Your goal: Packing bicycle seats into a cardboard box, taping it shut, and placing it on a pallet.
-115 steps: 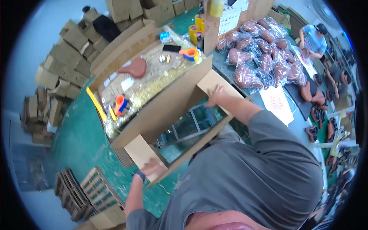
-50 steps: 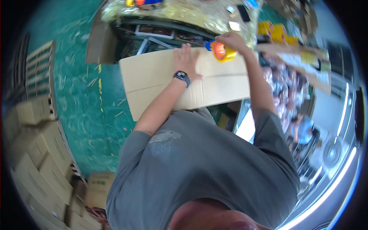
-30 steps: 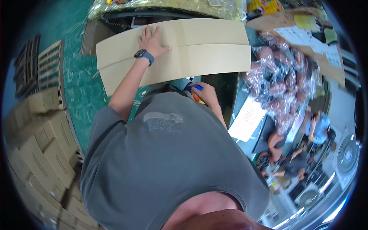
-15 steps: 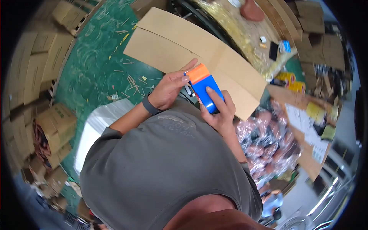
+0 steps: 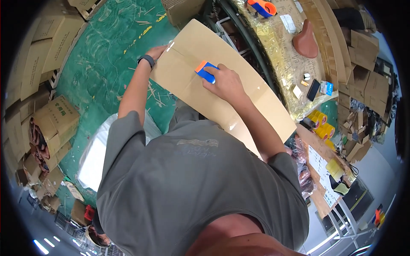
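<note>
Head view: right hand (image 5: 226, 83) grips a tape dispenser (image 5: 205, 72) on the light, stiff, bendable cardboard box (image 5: 239, 102); left hand (image 5: 157, 53) clasps its far edge.

Your left hand (image 5: 157, 53) is mostly hidden behind the far edge of the cardboard box (image 5: 222, 85); only the knuckles and the watch-banded wrist show, so you cannot tell how its grip sits. Your right hand (image 5: 225, 83) covers most of the orange-and-blue tape dispenser (image 5: 205, 71), leaving just its front end in sight. Your own torso blocks the box's near end and whatever lies under it. A second tape dispenser (image 5: 261, 7) on the table (image 5: 277, 47) is cut off by the upper rim. The small things beside the brown saddle (image 5: 306, 42) are too small to tell.
</note>
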Motion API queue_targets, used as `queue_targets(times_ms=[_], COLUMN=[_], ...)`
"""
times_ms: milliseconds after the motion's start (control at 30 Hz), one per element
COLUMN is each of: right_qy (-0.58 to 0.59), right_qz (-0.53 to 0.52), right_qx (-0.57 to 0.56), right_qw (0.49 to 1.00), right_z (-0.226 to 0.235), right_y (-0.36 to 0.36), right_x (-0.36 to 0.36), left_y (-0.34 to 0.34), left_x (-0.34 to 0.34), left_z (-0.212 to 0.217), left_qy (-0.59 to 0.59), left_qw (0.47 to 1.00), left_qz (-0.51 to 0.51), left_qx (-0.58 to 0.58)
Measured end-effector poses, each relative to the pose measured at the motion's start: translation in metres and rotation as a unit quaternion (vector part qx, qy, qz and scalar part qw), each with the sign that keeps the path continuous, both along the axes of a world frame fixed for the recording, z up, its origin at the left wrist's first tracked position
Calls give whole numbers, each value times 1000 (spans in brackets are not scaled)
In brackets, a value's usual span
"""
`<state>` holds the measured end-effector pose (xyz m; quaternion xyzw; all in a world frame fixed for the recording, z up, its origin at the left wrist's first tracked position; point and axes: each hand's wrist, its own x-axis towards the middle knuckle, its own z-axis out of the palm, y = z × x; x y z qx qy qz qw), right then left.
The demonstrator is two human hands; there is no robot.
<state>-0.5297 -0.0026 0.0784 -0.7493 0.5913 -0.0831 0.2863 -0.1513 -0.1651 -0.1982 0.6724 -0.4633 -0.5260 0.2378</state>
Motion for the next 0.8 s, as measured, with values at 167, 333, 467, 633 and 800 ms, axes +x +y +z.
queue_targets(times_ms=[167,333,467,633,800], right_qy=[36,-28,-2,78,19], right_qz=[-98,-89,-98,-88,-79], right_qx=[7,-33,24,100,36], right_qw=[994,995,995,988,996], right_z=[-26,-25,-9,0,-15], right_y=[-4,70,224,346,384], right_x=[-39,-116,-271,-398,-413], left_y=[-22,14,13,49,283], left_x=[-178,-218,-218,-259,-488], left_z=[91,126,118,117,91], left_qy=[-258,-445,-455,-466,-488], left_qw=[954,889,882,874,780], left_qz=[-151,-105,-123,-127,-222], left_qx=[14,2,-24,-55,-323])
